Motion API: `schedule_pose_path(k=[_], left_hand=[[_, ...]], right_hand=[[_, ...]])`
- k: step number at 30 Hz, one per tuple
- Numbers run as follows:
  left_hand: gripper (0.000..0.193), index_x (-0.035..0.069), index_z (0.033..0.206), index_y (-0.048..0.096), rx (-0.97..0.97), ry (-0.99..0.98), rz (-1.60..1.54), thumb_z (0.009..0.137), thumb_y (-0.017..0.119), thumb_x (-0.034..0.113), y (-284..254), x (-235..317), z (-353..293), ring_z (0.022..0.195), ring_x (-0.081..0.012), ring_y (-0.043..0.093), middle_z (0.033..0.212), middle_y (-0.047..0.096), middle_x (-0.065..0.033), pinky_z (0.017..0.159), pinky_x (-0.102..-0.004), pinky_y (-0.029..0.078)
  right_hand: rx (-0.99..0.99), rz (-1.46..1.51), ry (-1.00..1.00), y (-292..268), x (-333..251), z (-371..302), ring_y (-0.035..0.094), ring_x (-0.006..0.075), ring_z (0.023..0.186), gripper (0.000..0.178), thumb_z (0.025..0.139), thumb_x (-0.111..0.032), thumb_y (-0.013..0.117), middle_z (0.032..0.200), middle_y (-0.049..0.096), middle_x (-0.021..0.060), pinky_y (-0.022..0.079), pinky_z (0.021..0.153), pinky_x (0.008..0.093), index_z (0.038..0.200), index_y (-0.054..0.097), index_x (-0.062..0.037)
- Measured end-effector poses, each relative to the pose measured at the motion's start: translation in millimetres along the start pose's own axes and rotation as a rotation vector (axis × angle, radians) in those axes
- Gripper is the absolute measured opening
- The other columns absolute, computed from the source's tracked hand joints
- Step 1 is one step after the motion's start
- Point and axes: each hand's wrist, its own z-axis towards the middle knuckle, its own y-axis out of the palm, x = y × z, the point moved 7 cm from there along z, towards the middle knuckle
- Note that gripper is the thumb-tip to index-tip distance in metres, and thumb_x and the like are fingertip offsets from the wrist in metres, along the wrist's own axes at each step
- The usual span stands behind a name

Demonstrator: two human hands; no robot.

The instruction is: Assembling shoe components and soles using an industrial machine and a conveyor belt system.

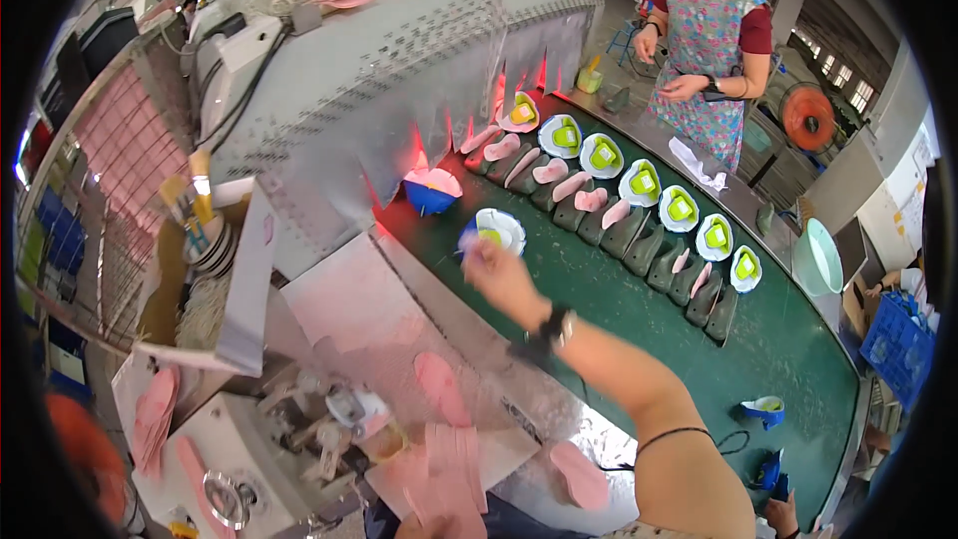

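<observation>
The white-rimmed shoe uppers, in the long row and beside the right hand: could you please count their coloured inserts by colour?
Lime-green inserts: 7 (6 in the row, 1 beside the right hand)
Orange-yellow insert: 1 (at the row's far end)
Total: 8

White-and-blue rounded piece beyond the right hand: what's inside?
Inside the piece, a yellow-green insert shows; the right hand covers part of the near edge; the inner bottom is hidden.
</observation>
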Motion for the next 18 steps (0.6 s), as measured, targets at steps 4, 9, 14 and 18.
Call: schedule_pose_path(k=[4, 9, 14, 18], left_hand=[[0.029, 0.0, 0.109, 0.062, 0.275, 0.088, 0.371, 0.093, 0.06, 0.024, 4, 38, -25, 0.083, -0.0162, 0.063, 0.09, 0.065, -0.0045, 0.071, -0.032, 0.053], [0.024, -0.001, 0.102, 0.064, 0.389, 0.481, 0.089, 0.096, 0.057, 0.021, 10, 36, -46, 0.078, -0.012, 0.062, 0.087, 0.066, -0.0045, 0.067, -0.0269, 0.05], [0.049, 0.0, 0.122, 0.053, 0.104, 0.193, -0.364, 0.101, 0.042, 0.042, 5, -7, -79, 0.077, -0.021, 0.066, 0.093, 0.065, -0.0095, 0.068, -0.0344, 0.056], [0.054, -0.001, 0.119, 0.053, 0.066, 0.169, -0.522, 0.101, 0.035, 0.047, 0, -17, -108, 0.076, -0.0197, 0.064, 0.087, 0.061, -0.0091, 0.067, -0.0327, 0.055]], right_hand=[[-0.614, -0.357, -0.103, 68, -102, -218, 0.061, 0.0359, 0.09, 0.042, 0.099, -0.038, 0.044, 0.093, 0.063, 0.0198, 0.049, 0.079, 0.0393, 0.112, 0.061, -0.0014], [-0.292, -0.029, 0.045, 94, -124, -332, 0.066, 0.0255, 0.075, 0.033, 0.089, -0.032, 0.064, 0.086, 0.066, 0.0136, 0.051, 0.064, 0.0355, 0.093, 0.065, 0.0008], [-0.375, 0.028, 0.142, 117, -56, -324, 0.065, 0.0171, 0.065, 0.024, 0.087, -0.022, 0.063, 0.067, 0.064, 0.0117, 0.049, 0.057, 0.0334, 0.089, 0.065, 0.0016], [-0.185, 0.066, 0.203, 106, -82, -263, 0.064, 0.0217, 0.066, 0.033, 0.083, -0.018, 0.064, 0.076, 0.064, 0.0154, 0.049, 0.058, 0.0339, 0.108, 0.055, 0.0027]])
